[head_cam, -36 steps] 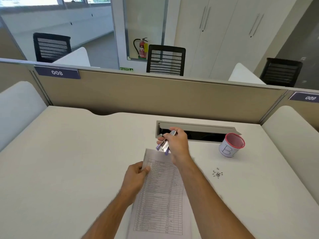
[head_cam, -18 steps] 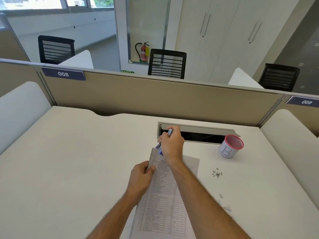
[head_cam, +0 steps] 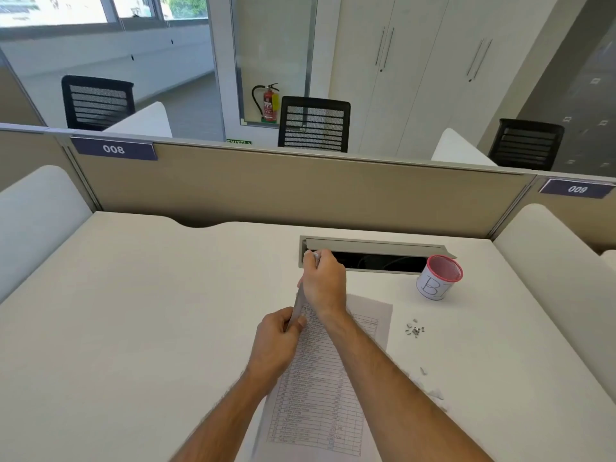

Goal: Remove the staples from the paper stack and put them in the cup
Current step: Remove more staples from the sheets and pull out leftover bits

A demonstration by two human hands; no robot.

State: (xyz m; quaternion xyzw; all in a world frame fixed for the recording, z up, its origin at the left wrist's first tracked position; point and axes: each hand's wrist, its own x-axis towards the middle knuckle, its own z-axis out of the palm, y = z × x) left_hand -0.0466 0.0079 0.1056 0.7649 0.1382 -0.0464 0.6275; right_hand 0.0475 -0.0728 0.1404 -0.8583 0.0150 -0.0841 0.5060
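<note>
Item: paper stack (head_cam: 320, 388), lower centre of frame on the tabletop (head_cam: 150, 311); our left hand (head_cam: 276, 345) pinches its lifted top-left corner, our right hand (head_cam: 323, 285) is closed around a staple remover (head_cam: 316, 258) at that corner. Risk, as we judge it: a hard pull tears the sheet or flicks the staple away from the loose staples (head_cam: 414, 330) lying apart from the cup (head_cam: 438, 278) at centre right. Against the earlier frame, the corner stands steeper and the tool's purple handles are hidden.

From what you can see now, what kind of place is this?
Most likely an open-plan office. The white desk sits behind a partition with a numbered tag, 008; mesh office chairs stand beyond, and a fire extinguisher is by the glass door.
</note>
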